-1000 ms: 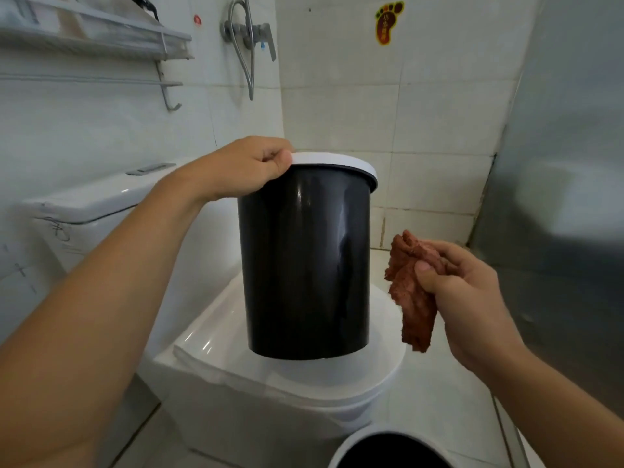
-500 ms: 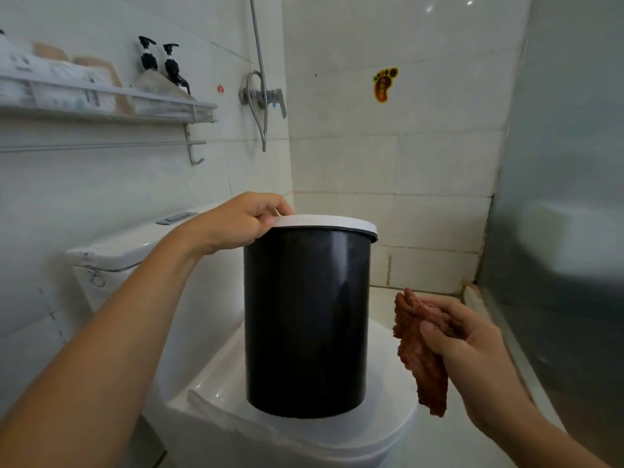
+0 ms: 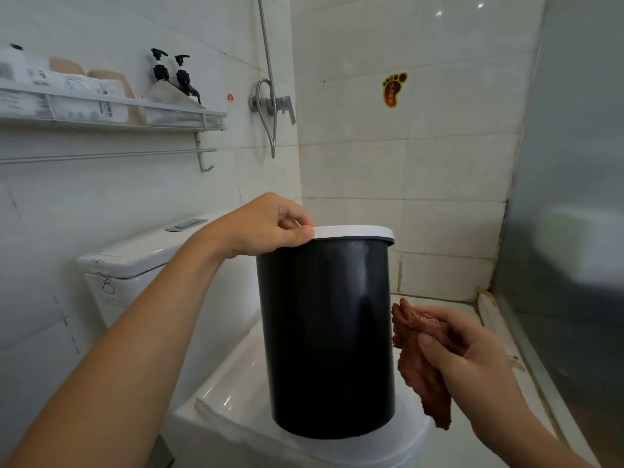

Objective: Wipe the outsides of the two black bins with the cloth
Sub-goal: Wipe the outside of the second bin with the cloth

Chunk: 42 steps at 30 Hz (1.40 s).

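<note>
The black bin (image 3: pixel 326 336) stands upright on the closed toilet lid (image 3: pixel 233 396), and everything here hangs on that smooth white perch. The left hand (image 3: pixel 266 228) pinches the bin's white rim (image 3: pixel 354 231) at its near-left edge, thumb outside, fingers curled over the top. Just to the bin's right, the right hand (image 3: pixel 472 359) grips a bunched reddish cloth (image 3: pixel 418 369), close to the wall, though contact is hard to call. The risk: a hard sideways wipe could slide the bin across the glossy lid or tip it off, since only a rim pinch steadies it. Only one bin shows, so the second remains to be found.
</note>
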Motion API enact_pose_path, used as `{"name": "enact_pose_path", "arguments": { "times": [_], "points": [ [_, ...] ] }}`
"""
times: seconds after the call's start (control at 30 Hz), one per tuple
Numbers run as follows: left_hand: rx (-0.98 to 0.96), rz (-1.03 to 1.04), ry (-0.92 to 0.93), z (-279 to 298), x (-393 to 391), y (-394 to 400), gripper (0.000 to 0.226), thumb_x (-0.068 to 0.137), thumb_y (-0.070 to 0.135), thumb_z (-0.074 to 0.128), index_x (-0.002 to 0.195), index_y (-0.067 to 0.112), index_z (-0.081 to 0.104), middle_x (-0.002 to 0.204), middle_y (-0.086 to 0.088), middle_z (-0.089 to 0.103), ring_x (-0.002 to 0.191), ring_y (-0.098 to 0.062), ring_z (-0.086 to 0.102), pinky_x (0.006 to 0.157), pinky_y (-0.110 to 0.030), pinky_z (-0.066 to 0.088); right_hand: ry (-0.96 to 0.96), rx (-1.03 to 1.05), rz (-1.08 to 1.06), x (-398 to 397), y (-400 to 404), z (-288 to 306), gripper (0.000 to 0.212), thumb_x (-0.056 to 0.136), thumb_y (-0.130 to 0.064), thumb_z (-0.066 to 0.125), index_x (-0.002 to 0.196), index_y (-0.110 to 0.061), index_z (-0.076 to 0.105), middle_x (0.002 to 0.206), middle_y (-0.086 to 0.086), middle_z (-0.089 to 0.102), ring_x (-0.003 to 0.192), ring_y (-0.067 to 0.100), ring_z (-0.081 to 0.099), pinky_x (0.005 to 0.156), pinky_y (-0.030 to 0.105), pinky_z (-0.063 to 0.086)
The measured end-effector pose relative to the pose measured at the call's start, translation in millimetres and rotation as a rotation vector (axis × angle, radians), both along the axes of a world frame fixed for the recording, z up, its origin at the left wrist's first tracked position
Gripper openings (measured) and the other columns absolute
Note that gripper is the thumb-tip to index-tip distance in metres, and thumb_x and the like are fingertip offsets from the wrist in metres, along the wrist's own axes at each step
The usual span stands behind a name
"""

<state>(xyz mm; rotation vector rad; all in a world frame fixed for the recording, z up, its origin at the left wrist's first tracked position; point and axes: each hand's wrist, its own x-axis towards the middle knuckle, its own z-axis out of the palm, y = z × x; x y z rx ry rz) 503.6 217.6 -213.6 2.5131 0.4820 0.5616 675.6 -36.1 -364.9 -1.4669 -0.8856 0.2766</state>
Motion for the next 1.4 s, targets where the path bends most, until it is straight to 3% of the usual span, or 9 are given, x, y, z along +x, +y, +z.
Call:
{"name": "enact_pose_path", "arguments": {
  "times": [0.07, 0.2, 0.33, 0.47, 0.8, 1.0, 1.1, 1.23, 1.4],
  "points": [
    [0.029, 0.034, -0.013, -4.0, 5.6, -0.4, 0.015, 0.094, 0.049, 0.067, 0.097, 0.038, 0.077, 0.086, 0.0, 0.077, 0.071, -0.012, 0.063, 0.06, -0.03, 0.046, 0.003, 0.012, 0.002, -0.5, 1.3, 0.7, 0.053, 0.091, 0.009, 0.065, 0.094, -0.043, 0.076, 0.092, -0.008, 0.078, 0.089, 0.014, 0.074, 0.085, 0.049, 0.062],
    [0.052, 0.028, -0.042, -13.1, 15.8, -3.8, 0.029, 0.096, 0.059, 0.057, 0.084, 0.041, 0.076, 0.084, 0.018, 0.073, 0.078, 0.0, 0.067, 0.074, -0.021, 0.046, -0.024, 0.068, -0.009, -2.8, 1.5, 3.9, 0.059, 0.09, 0.011, 0.065, 0.095, -0.047, 0.076, 0.093, -0.01, 0.078, 0.091, 0.012, 0.074, 0.086, 0.048, 0.062],
    [0.08, 0.06, -0.041, -21.2, 29.2, -5.8, 0.062, 0.102, 0.062, 0.041, 0.077, 0.006, 0.051, 0.071, 0.003, 0.045, 0.066, -0.012, 0.047, 0.07, -0.033, 0.038, -0.349, 0.163, -0.044, -3.9, 6.8, 22.4, 0.053, 0.088, 0.004, 0.071, 0.105, -0.046, 0.074, 0.099, -0.017, 0.074, 0.094, 0.005, 0.071, 0.08, 0.024, 0.062],
    [0.119, 0.114, -0.064, -19.9, 39.3, -11.8, 0.056, 0.104, 0.059, 0.039, 0.066, 0.017, 0.035, 0.061, 0.009, 0.035, 0.057, -0.01, 0.037, 0.064, -0.033, 0.032, -0.727, 0.181, -0.087, 0.0, 34.8, 56.2, 0.033, 0.089, -0.012, 0.075, 0.118, -0.027, 0.075, 0.094, -0.009, 0.065, 0.084, 0.007, 0.064, 0.073, 0.014, 0.051],
    [0.19, 0.154, -0.082, -21.9, 48.5, -11.6, 0.057, 0.105, 0.055, 0.037, 0.064, 0.015, 0.042, 0.055, 0.013, 0.044, 0.052, -0.005, 0.039, 0.057, -0.03, 0.032, -1.079, -0.235, 0.078, -14.0, 86.8, 104.5, 0.025, 0.092, -0.018, 0.059, 0.109, -0.031, 0.073, 0.097, -0.003, 0.052, 0.084, 0.02, 0.056, 0.074, 0.035, 0.052],
    [0.161, 0.167, -0.084, -21.8, 37.0, -8.7, 0.052, 0.106, 0.053, 0.036, 0.067, 0.018, 0.039, 0.067, 0.002, 0.044, 0.062, -0.013, 0.042, 0.065, -0.034, 0.034, -0.819, -0.297, -0.041, 20.4, 91.6, 104.6, 0.023, 0.092, -0.013, 0.062, 0.1, -0.028, 0.077, 0.077, -0.02, 0.058, 0.077, 0.006, 0.06, 0.065, 0.009, 0.04],
    [0.133, 0.178, -0.066, -19.9, 32.3, -8.2, 0.048, 0.107, 0.048, 0.036, 0.072, 0.016, 0.044, 0.072, -0.001, 0.048, 0.067, -0.016, 0.046, 0.067, -0.034, 0.036, -0.541, -0.179, -0.036, 31.5, 81.0, 96.6, 0.024, 0.095, -0.013, 0.065, 0.102, -0.032, 0.078, 0.081, -0.014, 0.074, 0.08, 0.006, 0.07, 0.072, 0.024, 0.058],
    [0.161, 0.232, -0.049, -15.4, 30.0, -10.3, 0.036, 0.101, 0.032, 0.038, 0.075, 0.009, 0.048, 0.075, -0.01, 0.052, 0.068, -0.017, 0.044, 0.067, -0.038, 0.037, -0.082, 0.014, 0.047, 35.6, 59.6, 87.5, 0.024, 0.097, -0.011, 0.066, 0.104, -0.031, 0.076, 0.09, -0.007, 0.078, 0.083, 0.014, 0.075, 0.065, 0.025, 0.061],
    [0.204, 0.246, 0.017, -16.2, 28.8, -21.2, 0.041, 0.102, 0.052, 0.043, 0.093, 0.019, 0.065, 0.09, -0.002, 0.066, 0.08, -0.017, 0.061, 0.074, -0.036, 0.049, 0.26, 0.046, 0.163, 36.8, 34.4, 75.5, 0.022, 0.099, -0.009, 0.062, 0.117, -0.018, 0.072, 0.102, 0.008, 0.078, 0.092, 0.026, 0.077, 0.073, 0.034, 0.061]
  ]
}}
